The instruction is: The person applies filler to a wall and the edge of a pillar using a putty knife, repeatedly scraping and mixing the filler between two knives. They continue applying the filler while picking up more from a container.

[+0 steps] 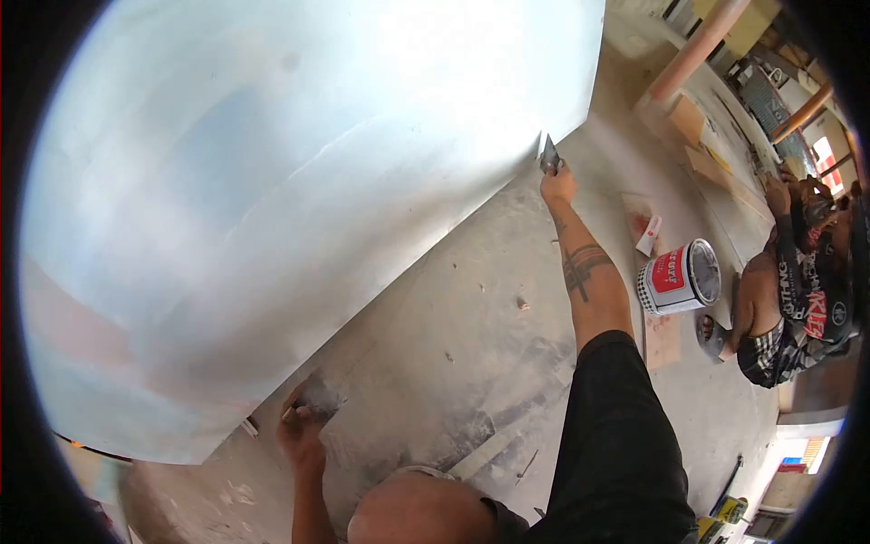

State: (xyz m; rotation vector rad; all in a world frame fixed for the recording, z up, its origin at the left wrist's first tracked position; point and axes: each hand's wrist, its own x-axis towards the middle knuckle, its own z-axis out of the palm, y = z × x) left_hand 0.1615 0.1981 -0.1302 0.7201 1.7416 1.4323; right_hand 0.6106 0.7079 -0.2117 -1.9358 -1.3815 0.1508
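Observation:
My right hand is closed around a putty knife. Its blade meets the lower edge of a large pale blue panel, near the panel's right corner. A faint raised line runs across the panel's surface. Down at the lower left, my left hand is wrapped round a flat grey tool, seemingly another putty knife, whose pale handle end shows between the fingers. That hand is just below the panel's bottom edge, and the tool is partly hidden by the fingers.
On the dusty floor right of my arm stands an open paint can. Beside it lie a white tube and a stained board. Another person crouches at the right. A pinkish post rises at the upper right.

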